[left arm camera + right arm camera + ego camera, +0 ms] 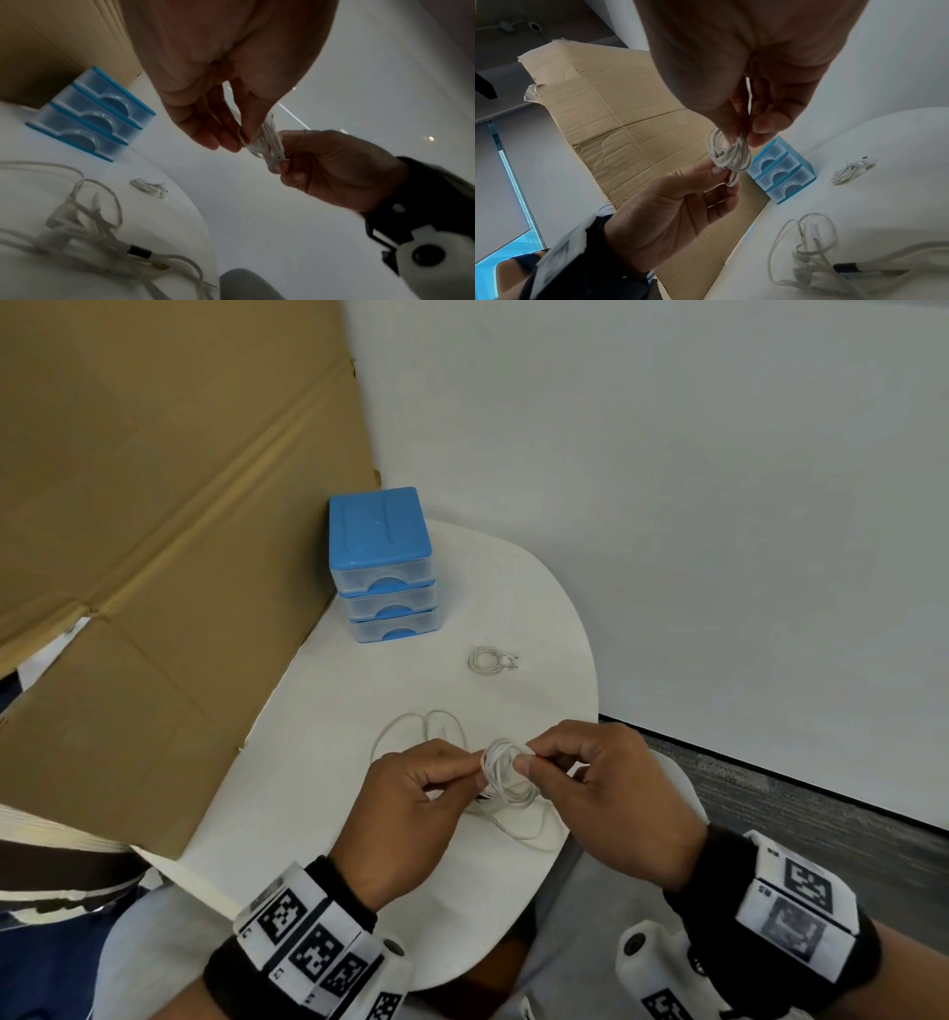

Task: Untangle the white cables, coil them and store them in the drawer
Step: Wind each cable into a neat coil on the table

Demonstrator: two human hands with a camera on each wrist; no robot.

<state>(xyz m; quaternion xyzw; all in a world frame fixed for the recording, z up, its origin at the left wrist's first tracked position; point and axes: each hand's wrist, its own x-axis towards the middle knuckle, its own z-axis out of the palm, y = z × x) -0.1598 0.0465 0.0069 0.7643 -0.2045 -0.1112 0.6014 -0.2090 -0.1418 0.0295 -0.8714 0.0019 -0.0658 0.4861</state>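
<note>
Both hands hold one small coil of white cable [500, 762] [268, 142] [727, 154] above the near part of the white table [328, 701]. My left hand [426, 788] pinches the coil's left side; my right hand [580, 762] pinches its right side. A loose tangle of white cables [436, 726] [85, 227] [816, 249] lies on the table under and behind the hands. One finished coiled cable [490, 660] [150, 187] [849, 170] rests farther back. The blue drawer unit [382, 562] [87, 115] [780, 172] stands at the back with its three drawers closed.
A large cardboard sheet [154, 531] [628, 125] leans along the table's left edge, right beside the drawer unit. A white wall [667, 480] rises behind and to the right. The table's rounded right edge drops to grey carpet [770, 793].
</note>
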